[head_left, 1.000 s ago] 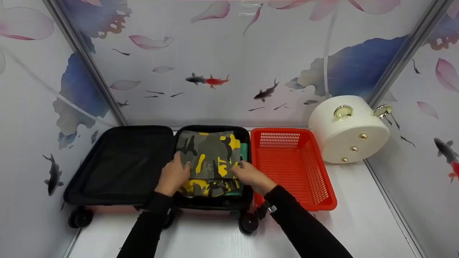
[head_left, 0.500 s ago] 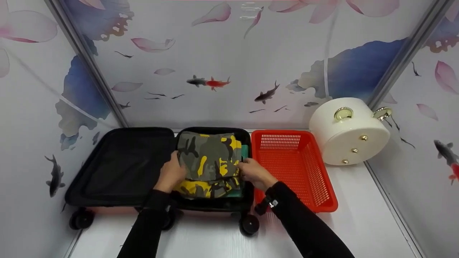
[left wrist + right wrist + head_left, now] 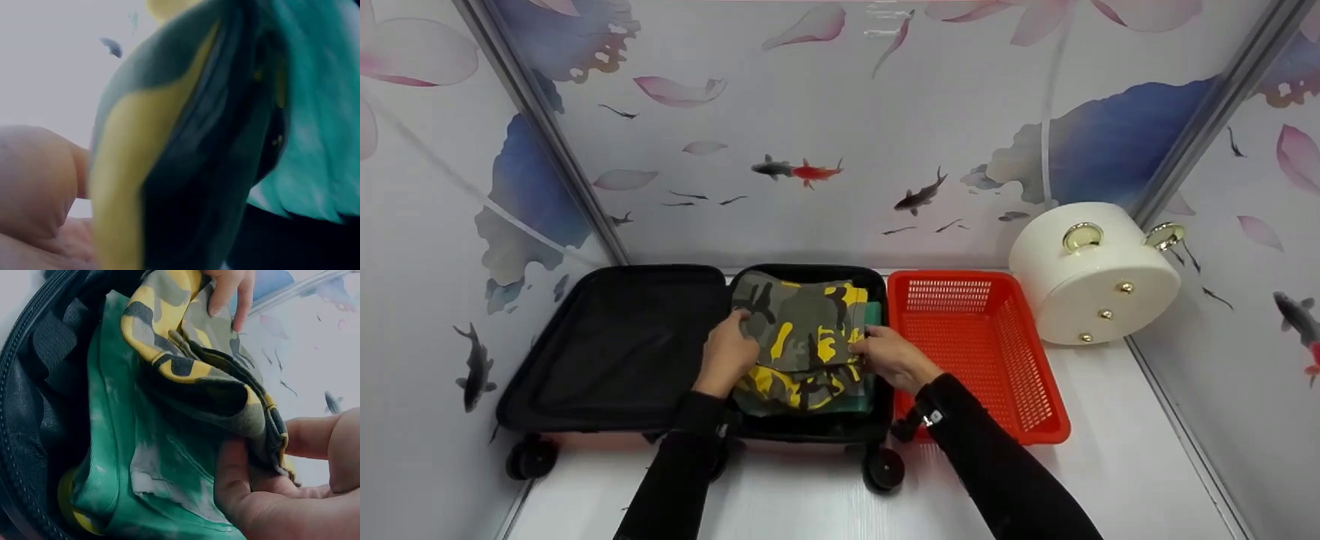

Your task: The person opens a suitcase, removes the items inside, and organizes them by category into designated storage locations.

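Observation:
A folded camouflage garment (image 3: 802, 330) in grey, black and yellow lies in the right half of the suitcase (image 3: 810, 429). Beneath it is a green garment (image 3: 115, 433) with pale patches. My left hand (image 3: 727, 352) grips the camouflage cloth at its left edge; up close in the left wrist view, that cloth hides most of the fingers. At the right edge, my right hand (image 3: 896, 361) pinches the cloth between thumb and fingers. The right wrist view shows the near side of the camouflage garment lifted off the green one, its folded layers gaping.
The suitcase's other half (image 3: 622, 349) lies open on the left, lined in black. A red plastic basket (image 3: 1039, 375) stands against the suitcase on the right. Beyond it, a white round case (image 3: 1099, 277) with gold handles rests by the wall. Black wheels (image 3: 883, 470) jut out in front.
The camouflage garment's near edge has shifted up and away, baring more green cloth below it. My left hand has moved slightly right and forward; my right hand stays at the right edge.

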`<state>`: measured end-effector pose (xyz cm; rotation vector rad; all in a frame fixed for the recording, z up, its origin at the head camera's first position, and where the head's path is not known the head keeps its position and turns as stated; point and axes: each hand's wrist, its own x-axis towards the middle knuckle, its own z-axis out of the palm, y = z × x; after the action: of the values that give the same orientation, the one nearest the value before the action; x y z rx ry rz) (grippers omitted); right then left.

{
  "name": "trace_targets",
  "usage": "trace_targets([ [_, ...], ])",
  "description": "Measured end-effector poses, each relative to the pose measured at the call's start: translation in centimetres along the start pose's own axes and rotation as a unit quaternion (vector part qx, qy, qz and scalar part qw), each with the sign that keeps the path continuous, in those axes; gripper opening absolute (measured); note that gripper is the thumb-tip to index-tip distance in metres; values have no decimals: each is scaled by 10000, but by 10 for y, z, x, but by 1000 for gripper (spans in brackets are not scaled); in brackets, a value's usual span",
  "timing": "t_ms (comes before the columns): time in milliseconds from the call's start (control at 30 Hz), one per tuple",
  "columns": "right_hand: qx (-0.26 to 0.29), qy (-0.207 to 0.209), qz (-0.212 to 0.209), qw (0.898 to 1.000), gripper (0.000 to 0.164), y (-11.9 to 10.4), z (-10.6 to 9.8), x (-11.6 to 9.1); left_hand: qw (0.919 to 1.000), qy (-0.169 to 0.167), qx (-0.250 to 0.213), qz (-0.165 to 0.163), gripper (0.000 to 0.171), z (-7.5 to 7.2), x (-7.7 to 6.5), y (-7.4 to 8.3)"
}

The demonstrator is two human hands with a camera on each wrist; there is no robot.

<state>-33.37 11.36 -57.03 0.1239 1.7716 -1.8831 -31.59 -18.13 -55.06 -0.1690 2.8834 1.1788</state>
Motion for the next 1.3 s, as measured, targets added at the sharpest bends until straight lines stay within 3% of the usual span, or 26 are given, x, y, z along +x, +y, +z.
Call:
trace_targets([
  [167, -22, -100, -356, 9993, 59, -10, -10, -15, 9979, 54, -134, 624, 55, -6, -14, 22],
  [333, 20, 114, -507, 9986, 46, -25, -34, -38, 9906, -138, -582, 1230, 55, 0, -29, 46],
  [600, 274, 448, -498, 9974, 45, -39, -79, -77, 9605, -159, -1033, 2581, 53, 31, -40, 86],
  [700, 210, 867, -700, 9936, 39, -40, -96, -90, 9478, -281, -1185, 2948, 53, 45, -39, 99],
  [867, -28, 1648, -1172, 9793, 26, -41, -126, -105, 9360, -1241, -1383, 2988, 62, 71, -35, 114],
  [967, -409, 1967, -1218, 9720, 27, -39, -144, -107, 9329, -1708, -1193, 2938, 66, 87, -31, 119],
  [1100, -760, 2322, -987, 9647, 37, -29, -165, -105, 9293, -1895, -753, 3078, 66, 109, -27, 121],
  [1300, -929, 2475, -500, 9631, 47, -8, -184, -100, 9351, -1980, -324, 2920, 65, 137, -22, 120],
])
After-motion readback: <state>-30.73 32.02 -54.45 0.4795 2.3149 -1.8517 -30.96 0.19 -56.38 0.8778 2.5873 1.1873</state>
